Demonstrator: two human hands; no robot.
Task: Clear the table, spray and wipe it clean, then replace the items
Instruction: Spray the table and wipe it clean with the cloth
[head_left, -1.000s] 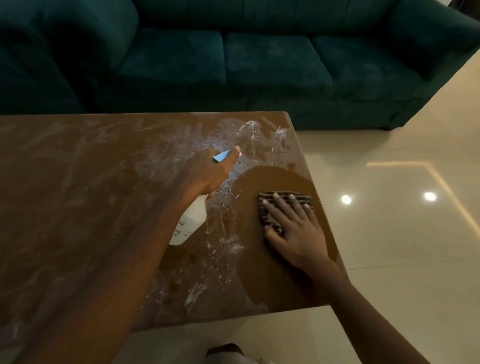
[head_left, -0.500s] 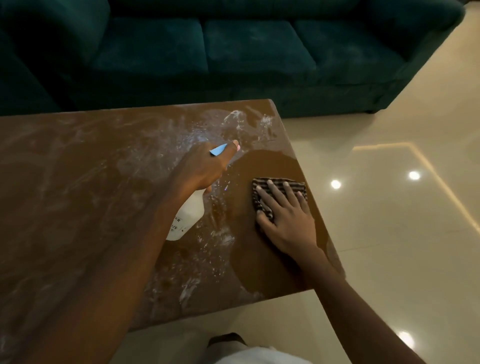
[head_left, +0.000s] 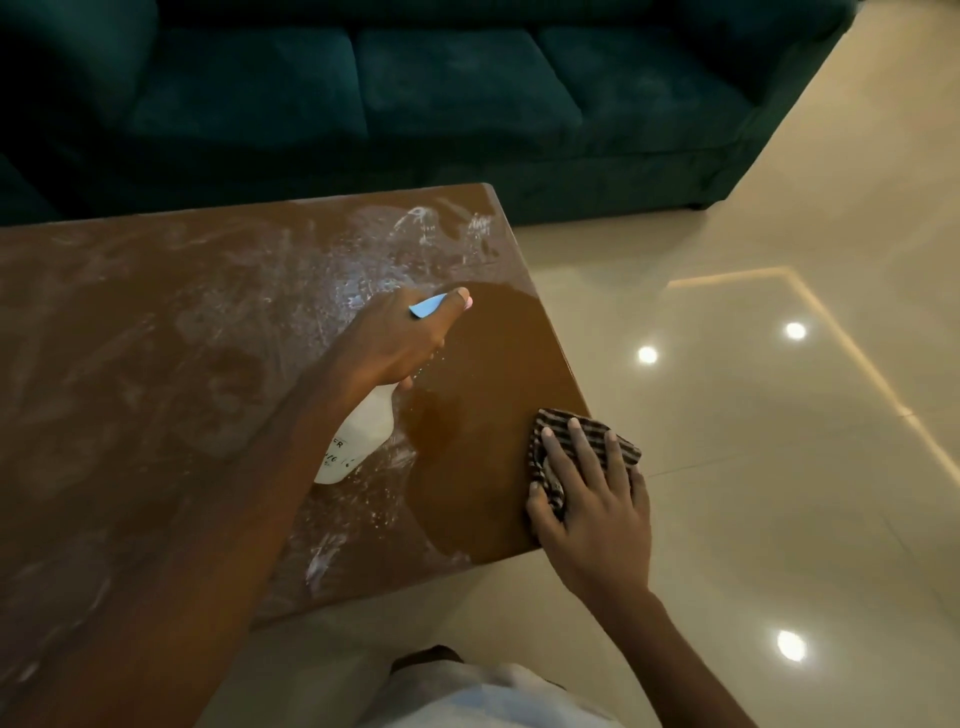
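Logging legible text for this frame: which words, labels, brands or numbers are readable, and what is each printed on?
"ER": the end of a dark printed word on the white plastic spray bottle gripped by the left hand; the forearm hides the rest.
Second line below it on the bottle: too blurred to read.
Brown tabletop and the striped brown cloth under the right hand: no text.

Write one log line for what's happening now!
step: wiping | left hand: grips spray bottle | right hand: presses cloth at table edge
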